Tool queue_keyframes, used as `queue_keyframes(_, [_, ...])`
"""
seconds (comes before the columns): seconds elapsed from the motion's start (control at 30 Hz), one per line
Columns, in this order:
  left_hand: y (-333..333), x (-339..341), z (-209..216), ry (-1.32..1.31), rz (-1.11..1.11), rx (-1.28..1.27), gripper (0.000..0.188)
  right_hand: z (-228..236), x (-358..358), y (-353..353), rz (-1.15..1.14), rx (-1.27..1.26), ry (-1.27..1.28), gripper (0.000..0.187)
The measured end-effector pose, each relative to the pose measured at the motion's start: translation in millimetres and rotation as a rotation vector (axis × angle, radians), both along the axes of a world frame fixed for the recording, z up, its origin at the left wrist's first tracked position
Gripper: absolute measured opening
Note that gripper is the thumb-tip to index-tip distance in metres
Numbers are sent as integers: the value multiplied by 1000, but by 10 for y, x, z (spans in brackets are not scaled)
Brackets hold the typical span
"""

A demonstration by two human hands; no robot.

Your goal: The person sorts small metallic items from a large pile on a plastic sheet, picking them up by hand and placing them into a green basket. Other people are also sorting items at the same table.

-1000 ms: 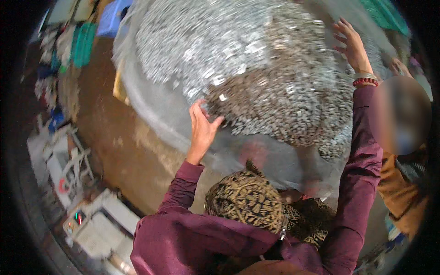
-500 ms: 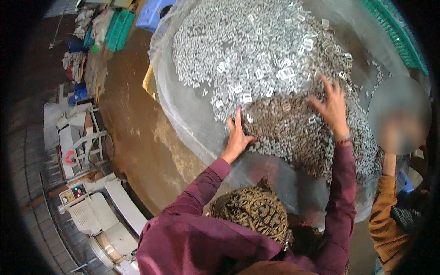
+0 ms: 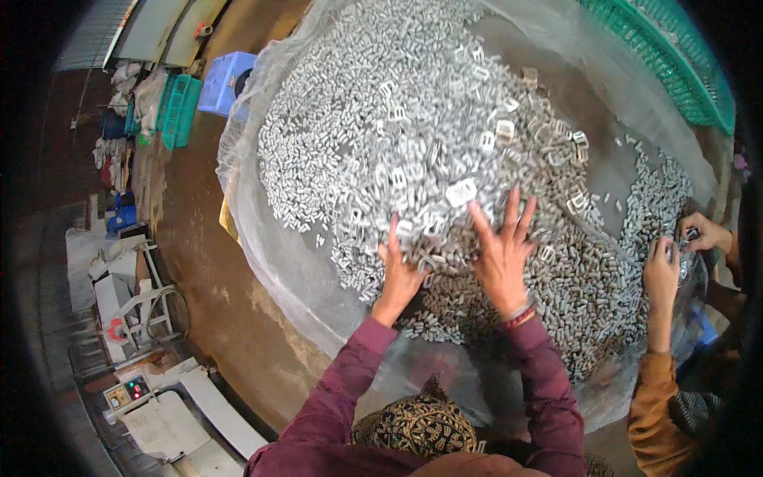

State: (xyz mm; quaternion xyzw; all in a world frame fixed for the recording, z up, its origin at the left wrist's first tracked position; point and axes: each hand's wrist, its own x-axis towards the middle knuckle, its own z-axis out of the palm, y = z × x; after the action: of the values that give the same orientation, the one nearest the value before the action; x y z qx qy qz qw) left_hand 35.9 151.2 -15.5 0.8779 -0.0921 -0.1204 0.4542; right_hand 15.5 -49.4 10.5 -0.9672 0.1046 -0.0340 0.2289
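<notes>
Across most of the view, a translucent plastic sheet (image 3: 266, 250), its curved left side bordering brown floor (image 3: 207, 302). Upon it, a broad heap of small grey pieces (image 3: 429, 143), paler beyond, browner on the near side. At upper right, a green basket (image 3: 675, 63); below that, a co-worker's hands (image 3: 661, 274) beside the heap's right end. Over the heap's middle, left hand (image 3: 400, 288) and right hand (image 3: 504, 266) — fingers spread, unclenched, among the pieces, with no grip visible. Just ahead of the right fingers, a pale frame-shaped piece (image 3: 461, 191). Possible faults: burial of frame-shaped pieces from too deep a sweep; spillage leftward from too hard a push — or mingling of shades from over-broad raking.
</notes>
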Motion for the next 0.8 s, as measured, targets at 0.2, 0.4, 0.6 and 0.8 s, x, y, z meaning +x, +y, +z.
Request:
queue_keyframes(0.2, [-587,752,-67,-221,-85,168,101,-139,681,-368,-139,-131,-62,93])
queue_keyframes(0.4, [-1349,1398,334,60,-215,130,102,-429,1120,-1389,-173,-224,40,88])
queue_keyframes(0.6, [-872,1459,361,-196,-518,361,59,-237,434,-1185,-8,-225,146,55])
queue_keyframes(0.8, [-725,720,713,146,-630,179,22,-8,-485,-810,36,-33,173,43])
